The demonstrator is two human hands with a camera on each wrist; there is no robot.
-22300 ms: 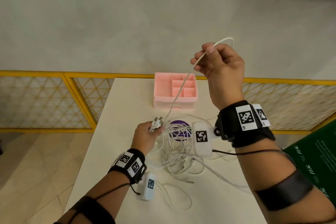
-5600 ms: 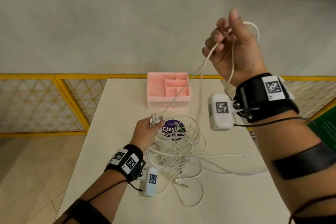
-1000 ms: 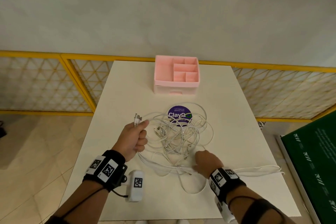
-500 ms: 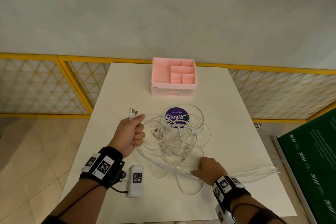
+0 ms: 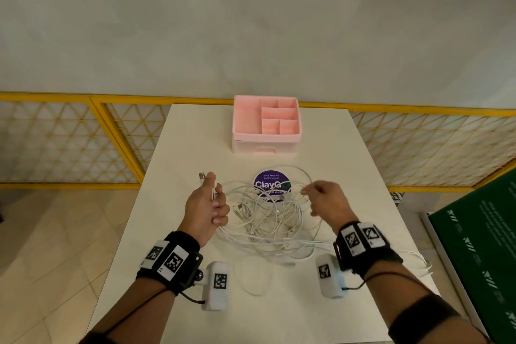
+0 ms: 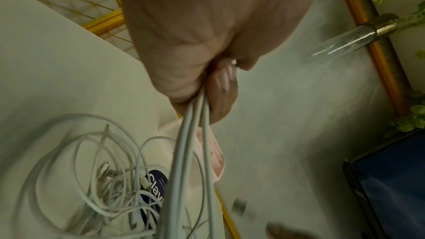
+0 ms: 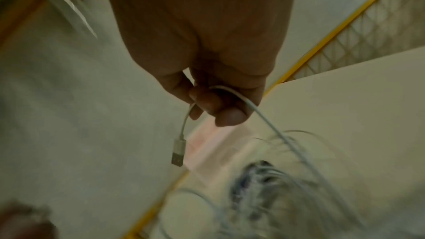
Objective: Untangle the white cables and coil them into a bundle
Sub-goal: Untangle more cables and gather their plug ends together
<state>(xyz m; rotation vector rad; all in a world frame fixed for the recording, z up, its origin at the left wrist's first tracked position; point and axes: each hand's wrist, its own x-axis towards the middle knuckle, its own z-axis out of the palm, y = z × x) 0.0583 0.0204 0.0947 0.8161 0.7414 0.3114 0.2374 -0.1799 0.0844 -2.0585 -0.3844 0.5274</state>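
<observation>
So the white cables (image 5: 268, 220) are a loose tangled heap in the middle of the white table (image 5: 178, 153), partly covering a round purple sticker (image 5: 272, 183) that sits at about 12 o'clock of the pile. The left hand (image 5: 208, 207) is at 9 o'clock of the heap, fist curled tight around a few cable ends; the left wrist view shows several strands (image 6: 190, 143) running out from under the curled fingers down to the pile, and in the head view a USB plug (image 5: 201, 176) pokes out past the thumb.

The right hand (image 5: 325, 200) hovers at roughly 2 o'clock of the tangle, above the table. The right wrist view is pretty blurry, but it looks like thumb and fingertips pinched on one single cable (image 7: 264, 115) near its end, with a short tail and its USB connector (image 7: 178, 154) dangling below the fingers.

Pink organizer box (image 5: 266, 127) with several compartments sits at the far edge, 12 o'clock, well apart from the cables. One loose loop (image 5: 252, 276) lies at 6 o'clock of the heap, and a strand trails off to about 4 o'clock toward the table's right edge (image 5: 416, 255). Yellow lattice fence (image 5: 69, 142) behind the table, green board (image 5: 474, 246) at 3 o'clock.
</observation>
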